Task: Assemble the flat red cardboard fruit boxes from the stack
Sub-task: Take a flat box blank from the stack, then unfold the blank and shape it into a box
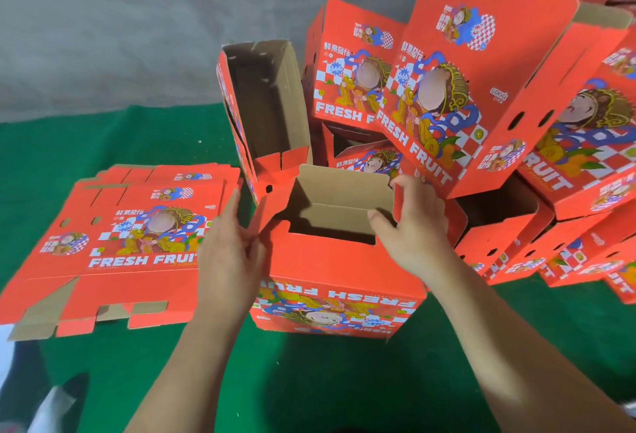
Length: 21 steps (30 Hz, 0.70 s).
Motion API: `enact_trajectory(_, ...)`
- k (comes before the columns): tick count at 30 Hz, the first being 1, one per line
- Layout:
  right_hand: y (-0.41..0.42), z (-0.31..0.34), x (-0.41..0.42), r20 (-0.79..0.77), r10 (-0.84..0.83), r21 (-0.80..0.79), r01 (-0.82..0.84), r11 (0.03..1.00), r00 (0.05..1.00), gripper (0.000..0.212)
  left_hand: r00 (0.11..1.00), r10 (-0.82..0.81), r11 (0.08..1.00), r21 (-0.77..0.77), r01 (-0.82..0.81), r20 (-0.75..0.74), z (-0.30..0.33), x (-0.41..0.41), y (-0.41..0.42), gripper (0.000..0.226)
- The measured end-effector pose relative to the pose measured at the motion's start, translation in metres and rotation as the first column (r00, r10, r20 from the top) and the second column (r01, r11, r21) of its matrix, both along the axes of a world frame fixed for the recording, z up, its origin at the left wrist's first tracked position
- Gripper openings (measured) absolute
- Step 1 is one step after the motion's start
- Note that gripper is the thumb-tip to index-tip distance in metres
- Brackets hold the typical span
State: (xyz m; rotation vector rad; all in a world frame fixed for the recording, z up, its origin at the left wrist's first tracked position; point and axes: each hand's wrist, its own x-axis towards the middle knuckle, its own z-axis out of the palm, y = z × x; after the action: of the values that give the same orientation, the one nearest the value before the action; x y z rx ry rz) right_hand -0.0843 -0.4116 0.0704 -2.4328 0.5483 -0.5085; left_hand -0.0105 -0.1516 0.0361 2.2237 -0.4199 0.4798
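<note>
Red box stands open-topped before you; your left hand pinches its side flap, your right hand grips the far flap. Flat stack lies left, its near corner cut off.

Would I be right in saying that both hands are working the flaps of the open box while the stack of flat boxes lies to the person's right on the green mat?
Not quite: the head view shows the stack of flat boxes on the person's left. The left hand and right hand do work the flaps of the open box on the green mat.

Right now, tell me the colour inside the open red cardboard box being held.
Plain brown inside the box, head view.
</note>
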Motion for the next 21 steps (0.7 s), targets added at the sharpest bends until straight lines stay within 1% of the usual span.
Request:
enact_trajectory(2,-0.006,0.006,0.008,-0.014,-0.059,0.026,0.059,0.998,0.998,0.042,0.996,-0.086,0.991,0.104,0.083,0.017,0.000,0.005,0.003,0.062)
enact_trajectory(3,-0.009,0.009,0.012,-0.030,-0.085,0.036,0.087,0.996,0.996,0.040,0.991,-0.131,0.981,0.148,0.126,0.031,0.000,0.005,0.002,0.054)
enact_trajectory(4,-0.010,0.011,0.015,-0.054,-0.105,0.028,0.106,0.994,0.993,0.040,0.986,-0.160,0.976,0.156,0.152,0.039,0.000,0.004,0.001,0.050)
enact_trajectory(6,-0.006,0.009,0.017,-0.090,-0.134,-0.039,0.131,0.991,0.987,0.047,0.984,-0.172,0.979,0.119,0.165,0.055,-0.001,0.001,0.000,0.043)
enact_trajectory(7,-0.004,0.007,0.017,-0.087,-0.147,-0.068,0.141,0.988,0.985,0.050,0.977,-0.207,0.974,0.106,0.201,0.047,-0.001,0.002,0.001,0.040)
enact_trajectory(8,-0.002,0.006,0.018,-0.075,-0.155,-0.085,0.149,0.985,0.985,0.052,0.962,-0.273,0.958,0.087,0.272,-0.002,0.000,0.005,0.003,0.038)
enact_trajectory(10,-0.003,0.003,0.018,-0.058,-0.138,-0.077,0.134,0.988,0.989,0.053,0.895,-0.409,0.907,0.026,0.420,-0.181,0.007,0.012,0.004,0.034)
enact_trajectory(11,-0.005,0.003,0.018,-0.057,-0.116,-0.051,0.113,0.992,0.992,0.054,0.862,-0.434,0.885,0.056,0.462,-0.263,0.010,0.016,0.003,0.034)
enact_trajectory(13,-0.008,0.002,0.019,-0.078,-0.064,-0.026,0.062,0.998,0.995,0.058,0.844,-0.399,0.842,0.221,0.492,-0.359,0.015,0.028,-0.005,0.057)
enact_trajectory(14,-0.008,0.001,0.018,-0.093,-0.037,-0.040,0.034,0.999,0.995,0.062,0.853,-0.342,0.828,0.304,0.472,-0.393,0.018,0.032,-0.011,0.067)
enact_trajectory(15,-0.008,0.000,0.018,-0.101,-0.012,-0.057,0.006,0.998,0.995,0.067,0.868,-0.268,0.815,0.382,0.436,-0.418,0.020,0.037,-0.018,0.072)
enact_trajectory(16,-0.007,-0.001,0.016,-0.107,0.014,-0.073,-0.021,0.997,0.994,0.073,0.891,-0.195,0.790,0.473,0.390,-0.410,0.022,0.043,-0.026,0.071)
enact_trajectory(18,-0.008,-0.004,0.013,-0.132,0.068,-0.102,-0.082,0.991,0.989,0.091,0.936,-0.104,0.706,0.638,0.307,-0.335,0.022,0.053,-0.038,0.065)
enact_trajectory(19,-0.011,-0.005,0.011,-0.141,0.101,-0.097,-0.115,0.989,0.985,0.098,0.946,-0.088,0.675,0.680,0.286,-0.312,0.021,0.055,-0.043,0.064)
enact_trajectory(20,-0.014,-0.007,0.008,-0.146,0.141,-0.069,-0.153,0.986,0.979,0.100,0.950,-0.080,0.672,0.688,0.274,-0.301,0.020,0.055,-0.045,0.064)
enact_trajectory(21,-0.016,-0.008,0.006,-0.150,0.184,-0.033,-0.191,0.981,0.971,0.098,0.955,-0.077,0.689,0.677,0.258,-0.286,0.017,0.054,-0.046,0.065)
